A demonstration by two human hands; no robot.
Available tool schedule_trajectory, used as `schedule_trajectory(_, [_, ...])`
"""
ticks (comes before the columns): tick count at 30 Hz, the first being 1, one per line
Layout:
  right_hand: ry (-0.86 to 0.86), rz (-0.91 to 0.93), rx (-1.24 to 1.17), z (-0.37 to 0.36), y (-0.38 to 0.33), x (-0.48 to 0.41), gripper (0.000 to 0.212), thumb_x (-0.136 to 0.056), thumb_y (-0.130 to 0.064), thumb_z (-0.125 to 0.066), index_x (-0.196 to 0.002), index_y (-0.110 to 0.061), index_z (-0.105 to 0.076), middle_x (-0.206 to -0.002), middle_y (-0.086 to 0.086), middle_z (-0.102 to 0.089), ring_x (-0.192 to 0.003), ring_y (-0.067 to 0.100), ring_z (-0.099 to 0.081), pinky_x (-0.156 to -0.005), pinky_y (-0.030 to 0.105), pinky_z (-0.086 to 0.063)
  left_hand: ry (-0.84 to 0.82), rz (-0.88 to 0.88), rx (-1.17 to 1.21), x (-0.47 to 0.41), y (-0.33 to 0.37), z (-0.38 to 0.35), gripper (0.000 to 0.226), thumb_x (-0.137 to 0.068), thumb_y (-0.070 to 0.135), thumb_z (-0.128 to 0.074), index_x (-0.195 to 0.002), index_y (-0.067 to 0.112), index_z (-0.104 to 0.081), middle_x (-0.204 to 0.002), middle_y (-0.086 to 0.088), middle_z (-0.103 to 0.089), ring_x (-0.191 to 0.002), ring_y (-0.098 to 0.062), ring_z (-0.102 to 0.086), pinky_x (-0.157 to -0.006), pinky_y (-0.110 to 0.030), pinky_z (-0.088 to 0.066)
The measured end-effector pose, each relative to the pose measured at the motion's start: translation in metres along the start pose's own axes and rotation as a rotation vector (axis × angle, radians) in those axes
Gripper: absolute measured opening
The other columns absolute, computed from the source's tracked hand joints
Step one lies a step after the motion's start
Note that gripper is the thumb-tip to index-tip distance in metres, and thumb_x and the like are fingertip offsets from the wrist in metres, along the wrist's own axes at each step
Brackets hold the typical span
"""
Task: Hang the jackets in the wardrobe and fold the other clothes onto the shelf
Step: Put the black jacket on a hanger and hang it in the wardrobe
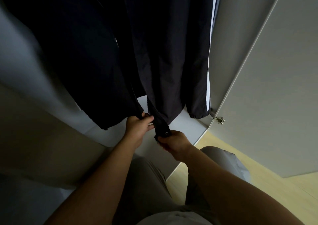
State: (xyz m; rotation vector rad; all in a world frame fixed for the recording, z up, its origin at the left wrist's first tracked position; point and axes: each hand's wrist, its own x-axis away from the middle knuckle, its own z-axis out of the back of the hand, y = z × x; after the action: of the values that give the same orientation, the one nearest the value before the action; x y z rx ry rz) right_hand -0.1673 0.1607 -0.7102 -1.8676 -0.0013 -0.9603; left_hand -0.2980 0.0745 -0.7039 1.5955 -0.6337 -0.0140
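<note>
At nine o'clock the pale wardrobe side wall (20,73) drops into shadow. The dark jacket (106,61) hangs inside the wardrobe, filling the view from ten to one o'clock. Its front is open at the hem, with zip teeth showing along both edges.

Just left of centre, the left hand (137,125) has its fingers curled round the bottom of the left front edge. Just beside it, toward four o'clock, the right hand (173,143) pinches the bottom corner of the right front edge, by the metal snap (166,133). Both corners hang just above the white wardrobe floor (187,123).

Between two and three o'clock the white-striped sleeve (208,87) hangs beside the open door (258,80), its cuff near the hinge (219,119).

The cloth looks like a thin shell fabric: light, soft and probably a little slick, so it should slump and slide rather than hold a shape. The firmest parts are likely the zip tape and the stitched hem corners, which is where the hands have it. A gentle downward pull there should hold the tapes taut enough to mate the zip. A hard tug might drag the jacket off its hanger, which is out of view.
</note>
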Motion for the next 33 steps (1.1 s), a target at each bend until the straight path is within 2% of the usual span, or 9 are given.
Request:
schedule_trajectory(2, [0.012,-0.020,-0.004,-0.003,-0.001,0.000,0.023,-0.089,0.004,-0.069,-0.111,0.001,-0.064,-0.096,0.021,-0.072,-0.068,0.017,-0.065,-0.060,0.025,-0.049,-0.015,0.001,-0.017,0.002,0.001,-0.001,0.011,-0.088,-0.008,-0.067,-0.094,-0.001,-0.061,-0.093,-0.014,-0.067,-0.090,-0.025,-0.075,-0.075,-0.038,-0.062])
schedule_trajectory(5, [0.046,-0.077,-0.080,-0.007,-0.002,-0.003,0.028,-0.088,0.006,-0.069,-0.115,0.002,-0.063,-0.094,0.019,-0.074,-0.062,0.016,-0.066,-0.052,0.025,-0.046,-0.046,0.003,-0.001,0.002,0.003,0.001,0.018,-0.086,-0.008,-0.068,-0.084,0.006,-0.056,-0.089,-0.011,-0.065,-0.088,-0.024,-0.073,-0.082,-0.038,-0.061])
schedule_trajectory(7, [0.064,-0.143,-0.188,-0.008,-0.003,-0.005,0.032,-0.089,0.006,-0.066,-0.121,0.001,-0.061,-0.093,0.016,-0.075,-0.057,0.014,-0.066,-0.046,0.024,-0.042,-0.057,0.045,-0.028,0.001,0.006,0.006,0.010,-0.087,-0.005,-0.061,-0.088,0.005,-0.061,-0.095,-0.009,-0.068,-0.087,-0.021,-0.071,-0.084,-0.036,-0.058])
schedule_trajectory(10, [0.070,-0.210,-0.313,-0.008,-0.006,-0.007,0.033,-0.090,0.004,-0.065,-0.122,-0.003,-0.059,-0.098,0.012,-0.076,-0.060,0.015,-0.069,-0.050,0.025,-0.041,-0.009,0.122,-0.077,-0.002,0.008,0.015,0.018,-0.088,0.002,-0.048,-0.094,0.005,-0.064,-0.107,-0.012,-0.067,-0.087,-0.021,-0.064,-0.079,-0.032,-0.052])
schedule_trajectory(14, [0.011,-0.258,-0.442,-0.013,-0.013,-0.006,0.020,-0.093,0.005,-0.060,-0.108,-0.008,-0.061,-0.090,0.007,-0.075,-0.063,0.012,-0.069,-0.054,0.025,-0.039,0.053,0.022,-0.236,-0.003,0.004,0.025,0.009,-0.090,0.023,-0.072,-0.098,0.018,-0.068,-0.097,0.001,-0.074,-0.086,-0.019,-0.068,-0.072,-0.029,-0.049])
schedule_trajectory(19, [-0.035,-0.258,-0.524,-0.020,-0.018,-0.004,0.018,-0.097,0.004,-0.054,-0.101,-0.012,-0.062,-0.090,0.001,-0.069,-0.070,0.007,-0.065,-0.060,0.024,-0.035,-0.006,-0.135,-0.208,0.002,0.002,0.029,0.009,-0.083,0.008,-0.080,-0.091,0.011,-0.075,-0.089,-0.003,-0.078,-0.083,-0.020,-0.076,-0.068,-0.023,-0.057])
schedule_trajectory(23, [0.009,-0.260,-0.557,-0.024,-0.021,-0.002,0.018,-0.096,0.005,-0.056,-0.100,-0.011,-0.063,-0.091,0.002,-0.070,-0.075,0.009,-0.066,-0.059,0.024,-0.036,-0.018,-0.136,-0.209,0.007,0.003,0.024,0.013,-0.086,0.002,-0.076,-0.096,-0.005,-0.070,-0.084,-0.009,-0.078,-0.080,-0.028,-0.077,-0.066,-0.027,-0.059])
schedule_trajectory(29, [0.112,-0.233,-0.564,-0.029,-0.027,0.000,0.014,-0.092,0.005,-0.063,-0.095,-0.009,-0.064,-0.084,0.004,-0.073,-0.070,0.011,-0.068,-0.050,0.022,-0.035,-0.017,-0.190,-0.326,0.013,0.006,0.020,0.011,-0.077,0.005,-0.084,-0.082,0.009,-0.075,-0.081,-0.005,-0.078,-0.080,-0.020,-0.077,-0.068,-0.029,-0.059])
schedule_trajectory(33, [0.151,-0.233,-0.560,-0.032,-0.031,0.002,0.014,-0.089,0.006,-0.066,-0.095,-0.007,-0.065,-0.083,0.006,-0.073,-0.066,0.011,-0.068,-0.051,0.024,-0.039,-0.002,-0.173,-0.315,0.015,0.005,0.018,0.013,-0.073,0.006,-0.085,-0.075,0.017,-0.077,-0.081,-0.004,-0.078,-0.082,-0.022,-0.077,-0.080,-0.040,-0.061])
